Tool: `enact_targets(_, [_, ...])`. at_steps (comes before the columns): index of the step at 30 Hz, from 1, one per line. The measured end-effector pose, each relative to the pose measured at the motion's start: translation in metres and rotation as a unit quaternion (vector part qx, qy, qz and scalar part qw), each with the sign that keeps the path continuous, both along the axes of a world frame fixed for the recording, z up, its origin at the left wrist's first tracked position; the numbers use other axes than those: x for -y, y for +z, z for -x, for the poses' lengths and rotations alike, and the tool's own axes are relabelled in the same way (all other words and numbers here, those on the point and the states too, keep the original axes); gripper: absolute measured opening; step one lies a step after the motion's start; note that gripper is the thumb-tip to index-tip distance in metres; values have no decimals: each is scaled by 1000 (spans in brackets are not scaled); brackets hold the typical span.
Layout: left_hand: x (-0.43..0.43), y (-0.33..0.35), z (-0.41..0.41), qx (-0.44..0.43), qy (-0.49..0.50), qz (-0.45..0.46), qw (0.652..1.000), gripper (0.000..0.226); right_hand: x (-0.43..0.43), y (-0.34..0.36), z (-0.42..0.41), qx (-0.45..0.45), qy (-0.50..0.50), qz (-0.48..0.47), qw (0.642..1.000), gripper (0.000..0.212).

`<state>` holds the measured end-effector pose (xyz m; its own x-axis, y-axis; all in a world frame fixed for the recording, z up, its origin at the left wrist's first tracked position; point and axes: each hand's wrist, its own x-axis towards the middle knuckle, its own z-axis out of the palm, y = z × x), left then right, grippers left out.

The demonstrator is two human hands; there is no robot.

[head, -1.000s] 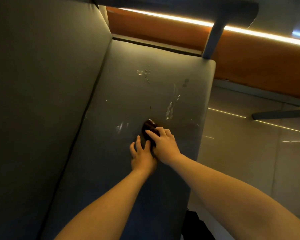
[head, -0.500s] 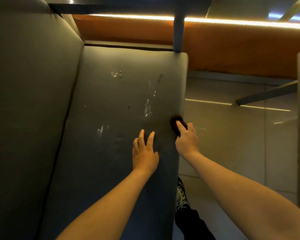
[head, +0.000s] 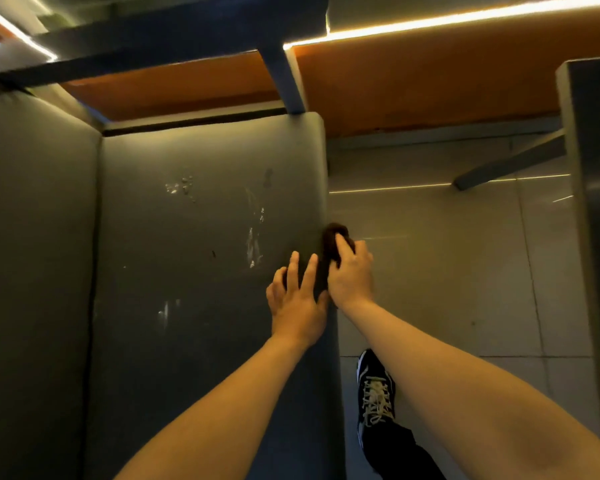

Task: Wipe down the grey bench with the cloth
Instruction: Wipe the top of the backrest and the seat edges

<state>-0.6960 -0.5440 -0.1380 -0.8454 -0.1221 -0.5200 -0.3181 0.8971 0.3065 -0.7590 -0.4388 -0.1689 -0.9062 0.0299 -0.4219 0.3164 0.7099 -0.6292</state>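
Grey bench (head: 187, 341) shows pale smears (head: 253, 244); right hand (head: 350, 275) clutches dark bunched cloth (head: 333, 237), left hand (head: 297, 303) flat.

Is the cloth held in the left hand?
No, the right hand grips the cloth at the edge of the bench; the left hand lies flat on the seat.
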Motion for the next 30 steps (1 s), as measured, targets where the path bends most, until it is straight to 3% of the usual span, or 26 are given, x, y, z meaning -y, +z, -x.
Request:
enact_targets(2, [-9, -8, 3, 34, 10, 19, 999, 68, -8, -6, 12, 86, -129, 118, 981, 55])
enact_targets(3, [-13, -12, 5, 36, 12, 27, 999, 68, -9, -6, 22, 121, -191, 203, 953, 58])
enact_targets(6, [-16, -25, 2, 21, 23, 44, 999, 69, 1, -7, 46, 216, -311, 430, 820, 47])
enact_targets(8, [-17, -31, -1, 2, 24, 57, 998, 69, 8, -11, 51, 237, -330, 487, 774, 43])
enact_targets(11, [-18, -35, 1, -21, 20, 67, 997, 72, 9, -26, 43, 234, -348, 473, 775, 38])
enact_targets(13, [-19, -38, 2, -21, 20, 81, 996, 72, 9, -34, 19, 238, -338, 398, 819, 29])
enact_targets(15, [-20, -40, 2, -19, 19, 95, 995, 70, 6, -40, -10, 253, -281, 261, 888, 31])
enact_targets(17, [-20, -39, 0, -20, 17, 93, 995, 69, 1, -40, -31, 269, -240, 191, 913, 36])
enact_targets(19, [-19, -39, 0, -14, 10, 83, 996, 69, -4, -35, -27, 274, -246, 221, 903, 34])
enact_targets(22, [-16, -38, -2, -33, 10, 70, 997, 70, -5, -17, 2, 237, -316, 391, 832, 27])
enact_targets(24, [-13, -39, -3, -57, 3, 58, 997, 69, -3, -10, 26, 195, -307, 461, 809, 33])
enact_targets(30, [-13, -59, -9, -130, -2, 67, 989, 69, 2, -42, 6, 237, -316, 477, 785, 34])
